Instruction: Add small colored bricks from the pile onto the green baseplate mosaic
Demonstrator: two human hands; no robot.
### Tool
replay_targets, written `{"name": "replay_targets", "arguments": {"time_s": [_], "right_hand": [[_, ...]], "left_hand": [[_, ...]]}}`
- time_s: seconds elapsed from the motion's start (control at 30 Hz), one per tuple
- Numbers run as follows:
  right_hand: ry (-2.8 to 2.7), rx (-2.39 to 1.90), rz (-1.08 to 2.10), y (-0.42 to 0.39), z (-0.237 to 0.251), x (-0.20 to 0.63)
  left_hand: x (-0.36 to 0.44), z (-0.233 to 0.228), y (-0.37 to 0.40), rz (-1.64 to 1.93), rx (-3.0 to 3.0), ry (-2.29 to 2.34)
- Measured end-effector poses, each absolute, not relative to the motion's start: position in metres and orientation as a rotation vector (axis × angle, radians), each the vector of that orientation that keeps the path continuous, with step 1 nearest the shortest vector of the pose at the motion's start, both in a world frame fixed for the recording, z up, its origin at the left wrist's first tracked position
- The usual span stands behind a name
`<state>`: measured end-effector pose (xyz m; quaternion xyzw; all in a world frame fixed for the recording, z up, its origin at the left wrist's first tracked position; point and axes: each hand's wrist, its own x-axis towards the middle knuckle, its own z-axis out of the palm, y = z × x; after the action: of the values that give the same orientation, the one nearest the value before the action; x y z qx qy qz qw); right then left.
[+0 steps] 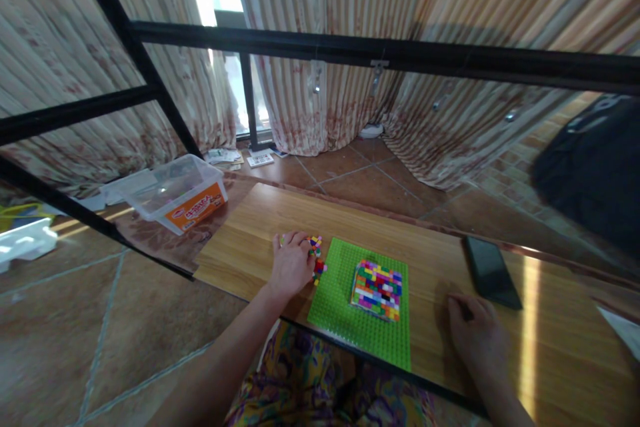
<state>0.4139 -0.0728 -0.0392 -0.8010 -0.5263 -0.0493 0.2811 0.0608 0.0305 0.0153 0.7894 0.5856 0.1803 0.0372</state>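
My left hand (293, 265) rests over a small heap of loose coloured toy bricks (317, 268) on the table, fingers bent down into it. Its fingertips are partly hidden, so whatever they pinch does not show. Just to the right lies a green baseplate (333, 307). On the baseplate stands a low, roughly square block of multicoloured building bricks (377, 290), stacked in layers. My right hand (480, 333) lies on the tabletop right of the baseplate, fingers loosely curled in, with nothing visible in them. A dark phone (493, 272) is close beyond it.
The wooden table (250, 227) runs across in front of me. At its left, a clear plastic box (180, 190) with an orange label stands on the floor. Black metal bars (350, 47) cross in front of striped curtains (290, 100). A dark bag-like shape (595, 173) is at right.
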Motion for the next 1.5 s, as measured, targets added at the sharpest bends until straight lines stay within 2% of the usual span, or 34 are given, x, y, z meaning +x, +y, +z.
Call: {"name": "replay_targets", "arguments": {"time_s": [0.43, 0.6, 0.87, 1.0, 1.3, 1.5], "right_hand": [[-1.435, -2.099, -0.163, -0.072, -0.042, 0.415], [-1.408, -2.117, -0.159, -0.072, -0.040, 0.413], [-1.424, -2.123, -0.149, -0.072, -0.037, 0.412], [-1.429, -2.115, -0.139, -0.073, -0.036, 0.412], [-1.414, -2.132, -0.127, -0.073, -0.034, 0.409], [-1.413, -2.114, -0.145, -0.072, -0.036, 0.410]], "left_hand": [[0.054, 0.012, 0.029, 0.711, 2.432, 1.720], [0.049, 0.019, 0.023, 0.992, 2.093, 1.638], [0.040, 0.014, 0.021, 1.157, 1.718, 1.393], [0.038, 0.014, 0.022, 1.086, 1.774, 1.460], [0.048, 0.025, 0.029, 0.565, 2.434, 1.623], [0.053, 0.025, 0.031, 0.431, 2.555, 1.629]]}}
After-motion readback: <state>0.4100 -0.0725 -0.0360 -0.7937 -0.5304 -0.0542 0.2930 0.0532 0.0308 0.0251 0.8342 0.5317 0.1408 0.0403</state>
